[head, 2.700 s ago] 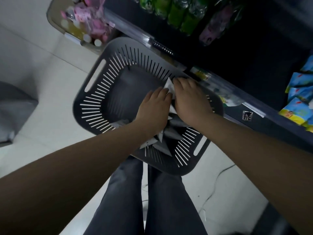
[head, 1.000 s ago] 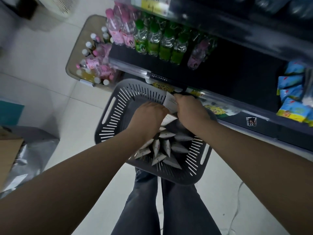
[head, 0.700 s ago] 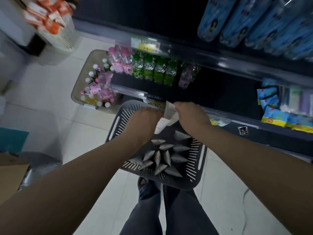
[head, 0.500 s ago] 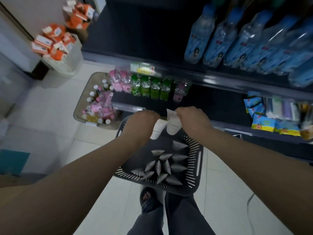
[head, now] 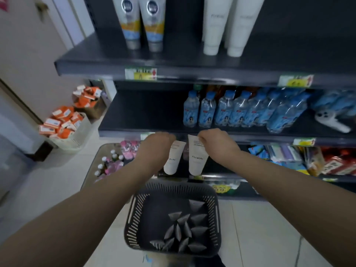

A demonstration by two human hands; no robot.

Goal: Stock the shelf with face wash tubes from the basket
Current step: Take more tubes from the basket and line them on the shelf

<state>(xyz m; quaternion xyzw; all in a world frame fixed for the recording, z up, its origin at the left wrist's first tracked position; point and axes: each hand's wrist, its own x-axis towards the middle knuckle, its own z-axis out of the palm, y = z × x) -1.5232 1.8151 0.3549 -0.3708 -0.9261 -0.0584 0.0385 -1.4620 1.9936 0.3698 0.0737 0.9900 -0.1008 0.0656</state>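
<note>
Left hand: above the basket's far rim, fingers curled, pinching the left tube by its top end.
Right hand: same height, just beside the left hand, pinching the right tube at its flat top edge.
Tube axis: both hang lengthwise, cap end down toward the basket, crimped end up. The right one is near plumb, the left one leans a little, top toward the right.
Tube build: smooth white plastic, wide flat crimp tapering to a rounded cap, faint grey lettering.
Gap: the two tubes are side by side and apart.
Basket: dark grey plastic, rounded corners, slotted walls, slot handles.
Basket tubes: clustered on the basket floor, showing as grey wedge shapes.
Top shelf: well above the basket, dark board, white shelf tubes standing cap down.
</note>
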